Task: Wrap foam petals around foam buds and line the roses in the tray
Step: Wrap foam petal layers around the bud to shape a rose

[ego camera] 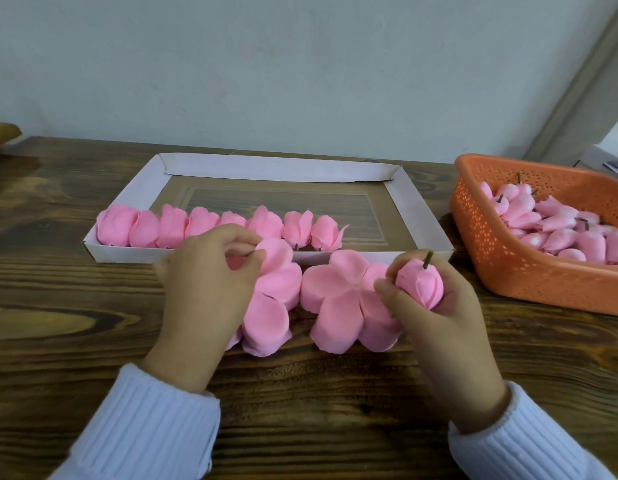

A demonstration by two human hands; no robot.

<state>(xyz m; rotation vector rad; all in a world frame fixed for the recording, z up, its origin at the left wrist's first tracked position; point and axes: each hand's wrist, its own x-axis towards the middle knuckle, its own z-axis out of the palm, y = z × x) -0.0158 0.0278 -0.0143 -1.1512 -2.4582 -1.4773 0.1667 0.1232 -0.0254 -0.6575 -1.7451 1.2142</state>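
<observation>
We hold the foam bud (420,285) in our right hand (439,317), its stem (428,259) pointing up and away, probably so that a petal sheet can be threaded onto it from the stem end; the fingers (387,285) curl round the bud's lower half, thumb on the near side, and the tip shows between them. It hangs just above the right edge of the right petal stack (335,299). Our left hand (203,282) reaches over the left petal stack (276,306); thumb and forefinger are pressed together, pinching the far lobe of the top petal sheet (274,254), which seems to be lifting off the pile, while the other fingers are loosely bent; we judge this as peeling off one sheet for wrapping.

Both stacks lie on the counter (300,393), just in front of the tray (415,216), close to hand. Eight finished roses (203,226) line the tray's near wall, starting at its left corner, touching side by side; the right end of the row and the far part of the tray await more. The orange basket (529,271) of spare buds (560,223) sits to the right, within reach of the hand that holds the bud.
</observation>
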